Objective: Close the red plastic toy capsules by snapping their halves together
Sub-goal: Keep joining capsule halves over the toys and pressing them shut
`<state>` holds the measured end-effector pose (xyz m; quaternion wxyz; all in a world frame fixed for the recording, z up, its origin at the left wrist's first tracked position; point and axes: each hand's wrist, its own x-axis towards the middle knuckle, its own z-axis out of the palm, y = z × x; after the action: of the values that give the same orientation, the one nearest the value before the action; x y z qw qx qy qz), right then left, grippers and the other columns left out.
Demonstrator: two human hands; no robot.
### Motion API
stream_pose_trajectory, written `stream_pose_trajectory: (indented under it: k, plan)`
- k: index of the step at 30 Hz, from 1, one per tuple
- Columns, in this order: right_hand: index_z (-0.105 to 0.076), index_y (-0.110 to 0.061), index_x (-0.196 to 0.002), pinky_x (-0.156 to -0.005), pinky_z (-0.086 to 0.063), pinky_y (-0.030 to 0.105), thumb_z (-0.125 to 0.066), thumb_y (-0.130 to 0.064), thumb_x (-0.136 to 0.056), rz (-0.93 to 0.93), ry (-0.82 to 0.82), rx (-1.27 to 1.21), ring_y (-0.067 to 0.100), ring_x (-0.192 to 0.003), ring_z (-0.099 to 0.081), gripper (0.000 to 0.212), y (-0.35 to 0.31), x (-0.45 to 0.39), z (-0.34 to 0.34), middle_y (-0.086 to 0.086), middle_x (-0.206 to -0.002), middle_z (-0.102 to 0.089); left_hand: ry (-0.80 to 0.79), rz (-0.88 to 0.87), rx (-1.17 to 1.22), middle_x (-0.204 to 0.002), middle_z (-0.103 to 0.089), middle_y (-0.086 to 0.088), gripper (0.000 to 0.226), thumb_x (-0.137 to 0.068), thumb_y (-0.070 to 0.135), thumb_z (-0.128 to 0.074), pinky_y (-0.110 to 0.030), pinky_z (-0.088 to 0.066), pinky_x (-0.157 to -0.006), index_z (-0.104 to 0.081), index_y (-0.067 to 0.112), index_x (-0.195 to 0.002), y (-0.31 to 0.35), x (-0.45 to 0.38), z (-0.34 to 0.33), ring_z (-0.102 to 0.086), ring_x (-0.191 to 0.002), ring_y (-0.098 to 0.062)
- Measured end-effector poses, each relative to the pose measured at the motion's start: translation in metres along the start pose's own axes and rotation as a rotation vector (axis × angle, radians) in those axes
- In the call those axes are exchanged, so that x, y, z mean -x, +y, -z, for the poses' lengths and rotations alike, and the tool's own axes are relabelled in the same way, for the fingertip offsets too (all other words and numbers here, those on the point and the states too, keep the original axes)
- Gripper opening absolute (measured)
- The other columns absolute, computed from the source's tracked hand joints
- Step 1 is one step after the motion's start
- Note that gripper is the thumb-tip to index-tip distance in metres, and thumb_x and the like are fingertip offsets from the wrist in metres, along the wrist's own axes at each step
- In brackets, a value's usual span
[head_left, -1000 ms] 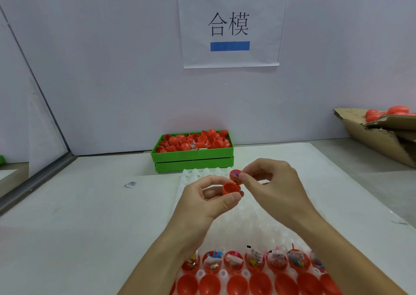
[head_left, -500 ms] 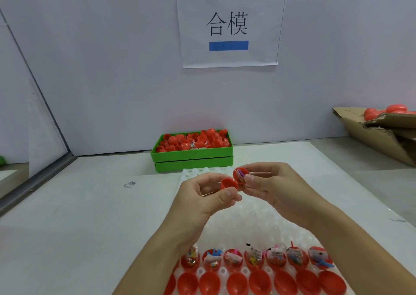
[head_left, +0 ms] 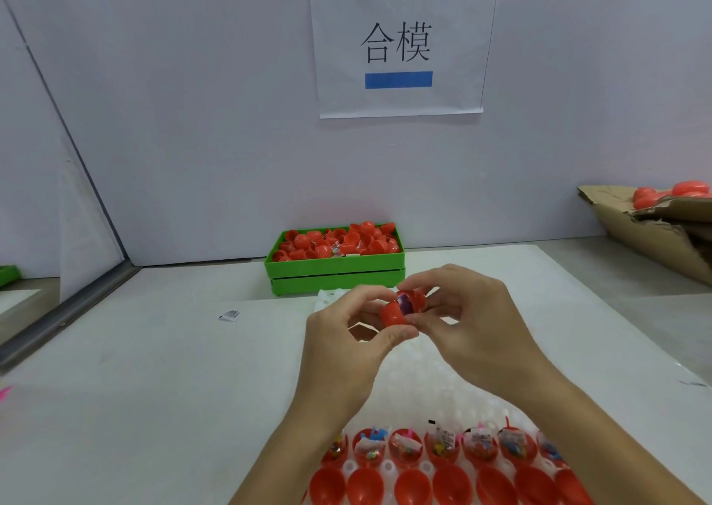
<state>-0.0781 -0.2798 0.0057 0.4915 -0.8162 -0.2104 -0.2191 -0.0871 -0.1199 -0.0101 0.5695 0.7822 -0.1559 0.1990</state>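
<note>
Between two hands, one capsule; seven filled halves below

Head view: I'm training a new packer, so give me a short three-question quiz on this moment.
1. True or false: the capsule is fully snapped shut.
2. Which hand holds the half with the toy showing: A left hand, B right hand?
3. Fill in: the green crate holds loose red ____.

Key: 1 false, a gap still shows; 2 B; 3 halves.
</note>
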Motion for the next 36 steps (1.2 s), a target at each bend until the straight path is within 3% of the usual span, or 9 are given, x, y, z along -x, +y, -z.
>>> stream_pose_trajectory:
  k: [4,9,12,15,19,24,32,36]
  plan:
    - [-0.076,-0.021,-0.107,-0.075,-0.055,0.015,-0.080,-0.006,-0.075,0.039,-0.044,0.044,0.008,-0.081,-0.066,0.036,0.003,-0.005,0.008,-0.009,-0.090,-0.069,0.005,0.025,0.135,-0.079,-0.075,0.006,0.027,-0.069,0.029,-0.081,-0.019,-0.055,-0.063,-0.074,0.028,-0.095,0.003,0.000,0.000,-0.069,-0.071,-0.013]
    - [-0.076,-0.020,-0.110,-0.080,-0.058,0.035,-0.076,-0.005,-0.080,-0.003,-0.126,0.015,0.018,-0.088,-0.065,0.034,0.009,-0.007,0.009,-0.005,-0.092,-0.067,-0.004,0.009,0.167,-0.074,-0.074,0.006,0.027,-0.065,0.035,-0.077,-0.016,-0.054,-0.061,-0.072,0.029,-0.091,0.005,0.000,-0.001,-0.069,-0.066,-0.013]
    - [-0.075,-0.025,-0.113,-0.082,-0.056,0.029,-0.071,-0.005,-0.085,0.039,-0.157,0.080,0.009,-0.091,-0.063,0.034,0.010,-0.006,0.009,-0.011,-0.095,-0.065,0.021,0.016,0.132,-0.074,-0.073,0.004,0.036,-0.063,0.037,-0.078,-0.018,-0.056,-0.065,-0.067,0.030,-0.097,0.003,0.000,-0.001,-0.070,-0.068,-0.013]
    - [-0.074,-0.025,-0.115,-0.079,-0.053,0.020,-0.071,-0.003,-0.086,0.057,-0.144,0.115,0.005,-0.089,-0.061,0.036,0.008,-0.005,0.008,-0.013,-0.094,-0.064,0.023,-0.005,0.114,-0.074,-0.073,0.007,0.032,-0.065,0.037,-0.076,-0.016,-0.055,-0.064,-0.067,0.032,-0.096,0.003,0.001,-0.002,-0.070,-0.068,-0.013]
    - [-0.076,-0.021,-0.109,-0.071,-0.050,0.008,-0.079,-0.004,-0.078,0.084,-0.055,0.106,0.002,-0.083,-0.062,0.035,0.006,-0.004,0.006,-0.014,-0.087,-0.065,0.020,-0.010,0.124,-0.082,-0.074,0.010,0.031,-0.074,0.020,-0.082,-0.016,-0.056,-0.066,-0.071,0.036,-0.098,0.001,0.001,-0.003,-0.071,-0.073,-0.012]
    - [-0.078,-0.022,-0.101,-0.068,-0.054,0.020,-0.082,-0.003,-0.074,0.016,-0.001,0.036,0.011,-0.072,-0.064,0.033,0.007,-0.004,0.006,-0.006,-0.081,-0.069,0.008,-0.014,0.085,-0.084,-0.074,0.010,0.054,-0.079,0.000,-0.077,-0.015,-0.056,-0.070,-0.065,0.045,-0.107,0.000,0.001,-0.002,-0.072,-0.077,-0.010]
    - [-0.073,-0.031,-0.098,-0.074,-0.056,0.021,-0.071,0.011,-0.081,-0.010,-0.094,-0.216,0.014,-0.074,-0.068,0.046,0.004,-0.003,0.009,0.002,-0.086,-0.067,-0.010,-0.002,0.089,-0.080,-0.075,0.007,0.047,-0.078,0.005,-0.078,-0.018,-0.058,-0.070,-0.067,0.039,-0.109,-0.003,-0.001,0.001,-0.073,-0.070,-0.012]
    - [-0.075,-0.018,-0.104,-0.071,-0.054,0.018,-0.072,0.013,-0.079,-0.018,-0.075,-0.233,0.012,-0.070,-0.067,0.040,0.007,-0.004,0.007,0.001,-0.080,-0.067,-0.059,0.021,0.121,-0.084,-0.076,0.008,0.045,-0.078,0.005,-0.078,-0.018,-0.057,-0.072,-0.069,0.026,-0.116,-0.005,-0.003,0.004,-0.074,-0.070,-0.013]
